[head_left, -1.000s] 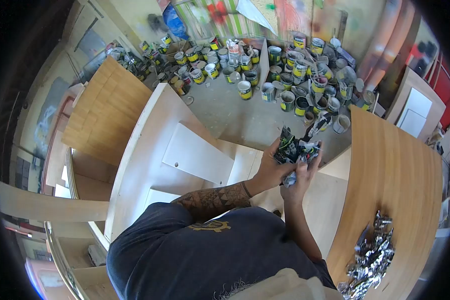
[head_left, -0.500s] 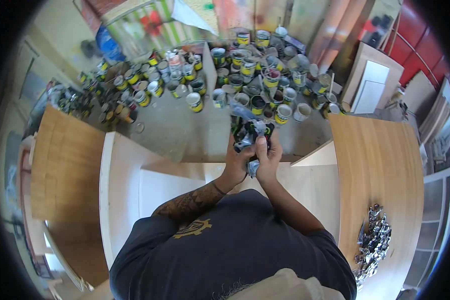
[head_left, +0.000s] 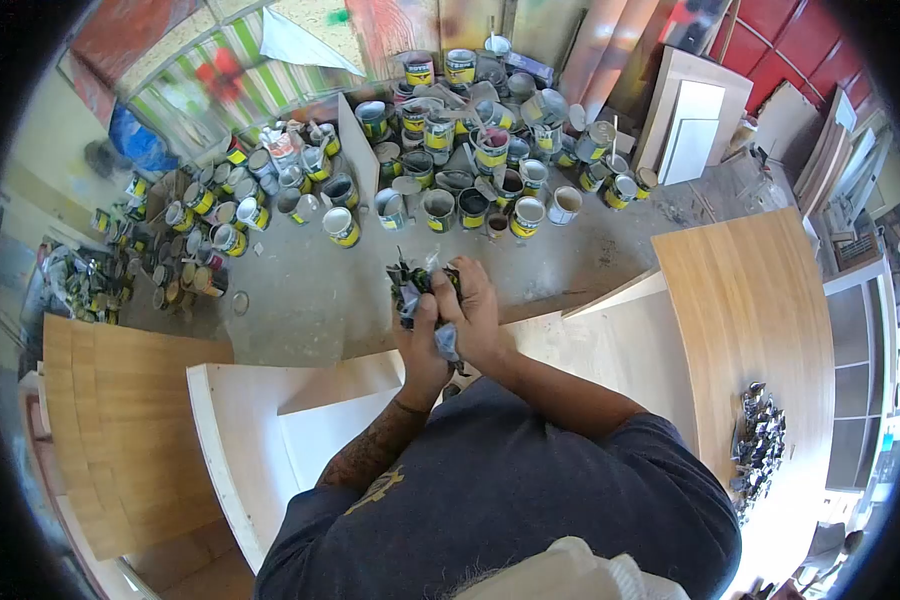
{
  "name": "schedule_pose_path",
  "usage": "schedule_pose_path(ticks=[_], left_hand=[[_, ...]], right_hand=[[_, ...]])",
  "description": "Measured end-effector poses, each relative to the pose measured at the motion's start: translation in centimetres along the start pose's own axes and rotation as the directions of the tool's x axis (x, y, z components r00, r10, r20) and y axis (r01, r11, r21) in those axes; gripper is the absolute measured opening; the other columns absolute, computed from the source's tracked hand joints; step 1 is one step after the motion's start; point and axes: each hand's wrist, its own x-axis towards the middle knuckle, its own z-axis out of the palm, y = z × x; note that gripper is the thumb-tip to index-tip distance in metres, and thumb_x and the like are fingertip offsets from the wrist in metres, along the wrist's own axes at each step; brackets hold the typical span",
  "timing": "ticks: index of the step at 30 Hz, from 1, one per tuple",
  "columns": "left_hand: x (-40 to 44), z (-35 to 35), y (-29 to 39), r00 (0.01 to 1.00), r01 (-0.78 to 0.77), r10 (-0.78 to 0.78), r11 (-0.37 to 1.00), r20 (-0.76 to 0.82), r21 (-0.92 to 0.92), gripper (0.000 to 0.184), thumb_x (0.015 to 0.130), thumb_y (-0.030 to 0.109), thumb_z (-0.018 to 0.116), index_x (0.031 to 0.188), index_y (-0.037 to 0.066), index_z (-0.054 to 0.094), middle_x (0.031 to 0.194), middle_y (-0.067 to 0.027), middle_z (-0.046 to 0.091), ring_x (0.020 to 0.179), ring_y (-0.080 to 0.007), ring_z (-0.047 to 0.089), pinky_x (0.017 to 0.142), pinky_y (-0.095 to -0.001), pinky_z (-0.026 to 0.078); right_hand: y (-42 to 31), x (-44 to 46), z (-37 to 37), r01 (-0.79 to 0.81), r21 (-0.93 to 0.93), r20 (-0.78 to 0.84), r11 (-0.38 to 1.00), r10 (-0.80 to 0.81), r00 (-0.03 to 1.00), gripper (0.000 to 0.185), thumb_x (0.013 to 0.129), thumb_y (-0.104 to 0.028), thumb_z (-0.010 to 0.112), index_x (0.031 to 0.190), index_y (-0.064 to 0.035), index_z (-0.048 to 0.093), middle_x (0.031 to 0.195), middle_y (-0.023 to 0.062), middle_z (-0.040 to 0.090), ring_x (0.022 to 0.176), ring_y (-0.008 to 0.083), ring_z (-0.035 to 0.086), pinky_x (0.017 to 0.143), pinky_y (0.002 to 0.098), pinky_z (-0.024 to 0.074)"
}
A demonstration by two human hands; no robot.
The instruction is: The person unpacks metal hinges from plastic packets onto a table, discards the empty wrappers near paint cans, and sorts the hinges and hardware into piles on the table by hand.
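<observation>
Honestly the bit I'd worry about is that crumpled bundle [head_left: 410,287]: both hands are closed around it, left hand [head_left: 421,352] wrapped from below with the thumb up, right hand [head_left: 476,312] clamped over the other side, and it's up in the air, showing just past the far edge of the pale cabinet [head_left: 625,345], with nothing under it but concrete floor [head_left: 290,305]. Slick film like that could let something slide out if the grip loosens, and I'd guess small bits would be a pain to find around all those paint cans [head_left: 340,228]. Can't tell what's inside; it's dark, spiky stuff with flecks of green, plus a soft bluish-grey wad of film [head_left: 446,343] poking out near the wrists. Other thing: the heap of metal parts [head_left: 760,440] sits loose on the wood-grain panel [head_left: 745,290], roughly midway between its long edges and well back from the far edge. Bump that panel and I reckon some could skid off or scratch the smooth face. They're shiny, angular, jumbled every which way. The panel looks bowed, though the lens may be exaggerating. Cans are stubby cylinders, yellow-banded, crusty with drips.
</observation>
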Motion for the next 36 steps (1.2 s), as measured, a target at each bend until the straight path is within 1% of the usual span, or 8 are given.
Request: schedule_pose_path(ticks=[3,6,9,11,15,19,29,36], left_hand=[[2.5,-0.1,0.7,0.999,-0.010,0.008,0.999,-0.038,-0.053,0.032,0.107,0.023,0.066,0.131,0.003,0.059,0.118,-0.0059,0.069,0.106,-0.0158,0.068,0.091,-0.0317,0.057],[5.7,-0.7,1.1,0.997,0.048,-0.055,0.992,-0.055,-0.120,0.035,0.107,0.025,0.066,0.133,0.003,0.059,0.120,-0.0083,0.069,0.107,-0.0183,0.069,0.094,-0.0337,0.058],[9.2,-1.5,0.6,0.994,0.090,-0.098,0.985,-0.048,-0.144,0.043,0.109,0.032,0.059,0.142,0.005,0.055,0.132,-0.0119,0.065,0.119,-0.0233,0.067,0.102,-0.0385,0.056],[11.0,-1.8,-0.6,0.990,0.138,-0.139,0.985,-0.010,-0.101,0.048,0.111,0.038,0.054,0.148,0.007,0.052,0.141,-0.0135,0.062,0.127,-0.0260,0.064,0.107,-0.0416,0.054],[14.6,0.3,-2.1,0.955,0.226,-0.179,0.955,0.236,-0.193,0.057,0.114,0.050,0.035,0.156,0.013,0.043,0.153,-0.0100,0.052,0.142,-0.0268,0.052,0.117,-0.0443,0.046],[19.5,4.7,-3.5,0.933,0.342,-0.318,0.929,0.170,-0.139,0.061,0.112,0.056,0.036,0.154,0.013,0.044,0.148,-0.0083,0.055,0.139,-0.0252,0.054,0.116,-0.0437,0.046],[27.3,10.8,-9.2,0.911,0.413,-0.413,0.910,-0.007,0.044,0.057,0.113,0.059,0.039,0.147,0.014,0.050,0.142,-0.0041,0.058,0.134,-0.0206,0.057,0.113,-0.0391,0.048],[34.1,8.5,-10.2,0.850,0.524,-0.523,0.852,0.061,0.015,0.056,0.114,0.060,0.033,0.143,0.017,0.053,0.139,-0.0018,0.060,0.130,-0.0188,0.060,0.111,-0.0385,0.049]], right_hand=[[0.7,1.4,0.5,-0.092,0.011,0.093,0.996,0.091,0.991,0.026,0.107,-0.025,0.059,0.113,0.0002,0.059,0.102,0.0184,0.059,0.096,0.0343,0.057,0.086,0.0433,0.0471],[0.7,3.7,0.7,-0.108,0.298,0.063,0.949,0.094,0.994,0.046,0.101,-0.035,0.067,0.133,-0.0024,0.059,0.127,0.0243,0.059,0.114,0.0417,0.058,0.101,0.0477,0.0467],[1.2,6.8,-0.3,0.272,0.142,0.122,0.952,-0.289,0.949,0.077,0.088,-0.043,0.079,0.151,-0.0083,0.051,0.141,0.0285,0.055,0.124,0.0487,0.053,0.108,0.0549,0.0422],[2.7,8.9,0.0,0.330,-0.047,0.186,0.943,-0.317,0.930,0.091,0.077,-0.045,0.087,0.156,-0.0156,0.051,0.149,0.0286,0.050,0.131,0.0517,0.050,0.112,0.0590,0.0410],[5.9,12.9,-1.5,0.190,-0.034,0.156,0.981,-0.183,0.971,0.060,0.080,-0.039,0.082,0.134,-0.0145,0.070,0.127,0.0183,0.064,0.114,0.0423,0.061,0.101,0.0510,0.0492],[11.3,17.6,-2.5,0.191,0.025,-0.041,0.981,-0.190,0.981,0.032,0.086,-0.030,0.079,0.111,-0.0108,0.075,0.104,0.0122,0.067,0.094,0.0362,0.063,0.084,0.0471,0.0526],[20.2,23.0,-4.0,-0.059,0.036,-0.199,0.998,0.065,0.978,0.022,0.090,-0.019,0.077,0.104,-0.0025,0.072,0.096,0.0162,0.063,0.090,0.0396,0.061,0.078,0.0482,0.0523],[22.6,28.1,-3.7,-0.046,-0.085,-0.142,0.995,0.034,0.989,0.024,0.092,-0.020,0.076,0.097,0.0014,0.068,0.090,0.0182,0.063,0.085,0.0415,0.061,0.076,0.0495,0.0513]])
